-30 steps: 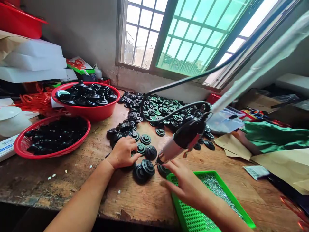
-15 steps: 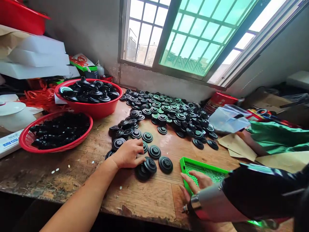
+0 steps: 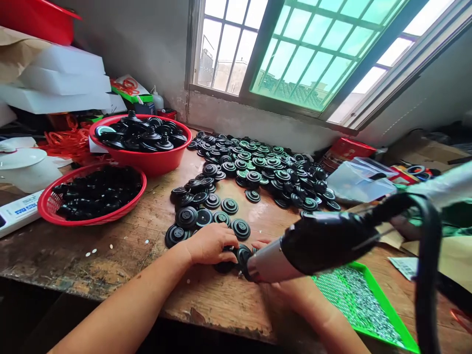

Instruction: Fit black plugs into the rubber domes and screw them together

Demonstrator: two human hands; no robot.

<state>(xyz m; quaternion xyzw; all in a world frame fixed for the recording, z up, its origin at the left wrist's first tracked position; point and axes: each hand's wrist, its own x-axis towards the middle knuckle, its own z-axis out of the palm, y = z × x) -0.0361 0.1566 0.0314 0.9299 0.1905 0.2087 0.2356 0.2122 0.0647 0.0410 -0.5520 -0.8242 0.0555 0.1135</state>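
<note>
My left hand (image 3: 209,243) lies near the front edge of the wooden bench (image 3: 121,246), its fingers curled over a black round part (image 3: 224,266) in a small cluster of such parts (image 3: 206,216). A hanging power screwdriver (image 3: 306,248), silver at the nose and black at the body, crosses in front of my right hand (image 3: 261,243). Only that hand's fingertips and forearm show. The screwdriver's tip sits by another black round part (image 3: 243,255). What my right hand holds is hidden.
A green perforated tray (image 3: 396,322) of small screws lies to the right. A large pile of black and green round parts (image 3: 258,167) spreads below the window. A red bowl (image 3: 147,164) and a red basket (image 3: 46,215) hold more black parts. A thick black cable (image 3: 427,275) loops at right.
The screwdriver swung from the lower right, close to the camera, up in front of my right hand. My left hand slid nearer onto the front parts. The view shifted left.
</note>
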